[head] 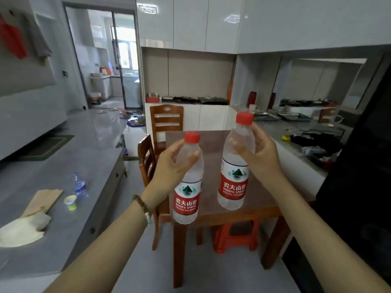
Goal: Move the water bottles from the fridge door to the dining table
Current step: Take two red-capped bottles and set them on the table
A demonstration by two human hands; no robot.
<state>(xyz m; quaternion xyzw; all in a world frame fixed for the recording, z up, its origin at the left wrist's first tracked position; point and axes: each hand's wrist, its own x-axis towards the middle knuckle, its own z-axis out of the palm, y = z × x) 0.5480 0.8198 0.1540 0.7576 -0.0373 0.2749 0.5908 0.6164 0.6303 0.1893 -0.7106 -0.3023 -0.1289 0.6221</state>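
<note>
Left hand (169, 163) grip clamped on one clear red-capped plastic water bottle (187, 182), right hand (257, 157) on another (236, 166); both upright, airborne above the brown wooden table (213, 144) directly ahead.

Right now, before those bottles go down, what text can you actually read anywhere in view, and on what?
"农夫山泉" and "NONGFU SPRING": red label of the bottle in the left hand.
"农夫山泉" and "NONGFU SPRING", last letter cut off: red label of the bottle in the right hand.
Small line beneath each brand name: too blurred to read.
Blue-labelled bottle on the grey counter: too small to read.
</note>
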